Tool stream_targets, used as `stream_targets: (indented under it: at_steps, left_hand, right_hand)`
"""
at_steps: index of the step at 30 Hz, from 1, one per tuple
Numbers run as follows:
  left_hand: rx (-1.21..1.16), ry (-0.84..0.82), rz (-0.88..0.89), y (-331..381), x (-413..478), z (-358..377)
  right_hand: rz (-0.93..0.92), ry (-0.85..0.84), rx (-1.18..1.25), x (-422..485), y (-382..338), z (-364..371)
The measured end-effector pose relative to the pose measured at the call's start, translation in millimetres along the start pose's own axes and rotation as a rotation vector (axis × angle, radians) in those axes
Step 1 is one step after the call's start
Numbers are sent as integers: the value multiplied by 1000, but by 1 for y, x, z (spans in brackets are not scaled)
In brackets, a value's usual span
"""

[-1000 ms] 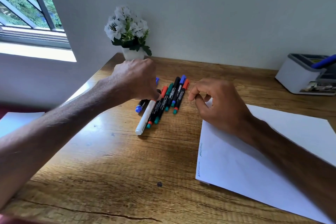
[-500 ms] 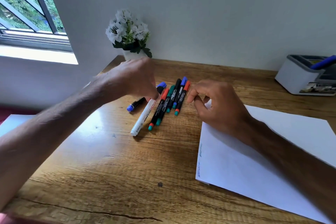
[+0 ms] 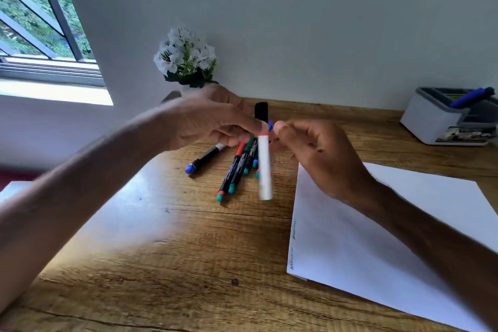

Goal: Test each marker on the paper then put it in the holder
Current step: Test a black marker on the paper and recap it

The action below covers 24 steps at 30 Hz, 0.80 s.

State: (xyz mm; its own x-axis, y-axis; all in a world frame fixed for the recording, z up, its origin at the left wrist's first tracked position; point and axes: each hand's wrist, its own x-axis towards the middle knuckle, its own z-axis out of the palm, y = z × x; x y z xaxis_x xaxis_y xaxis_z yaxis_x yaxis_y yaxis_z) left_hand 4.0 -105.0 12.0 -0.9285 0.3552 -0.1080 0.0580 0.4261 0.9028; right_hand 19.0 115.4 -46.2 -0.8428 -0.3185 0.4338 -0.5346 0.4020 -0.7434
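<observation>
White marker (image 3: 263, 167) held in air just left of paper (image 3: 377, 224), pinched below black cap (image 3: 261, 112) by left hand (image 3: 204, 121) fingers. Long axis near upright, cap uppermost. Right hand (image 3: 318, 153) found nearer paper, fingers curled, tips beside cap joint; contact could not be told.

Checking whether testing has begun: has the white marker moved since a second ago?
Yes. The white marker lay on the desk left of the thin markers; now the left hand holds it upright above them, nearer the paper.

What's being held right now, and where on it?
Left hand pinches the white marker just below its black cap; right hand's hold there cannot be told.
</observation>
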Motion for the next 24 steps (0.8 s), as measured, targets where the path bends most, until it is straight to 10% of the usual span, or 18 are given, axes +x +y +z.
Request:
stream_targets:
  at_steps: [13, 24]
  left_hand:
    - [-169, 86, 176, -7, 10, 22]
    - [650, 260, 550, -28, 14, 51]
  right_hand:
    - [77, -232, 230, 11, 7, -30]
    - [-80, -389, -340, 13, 11, -50]
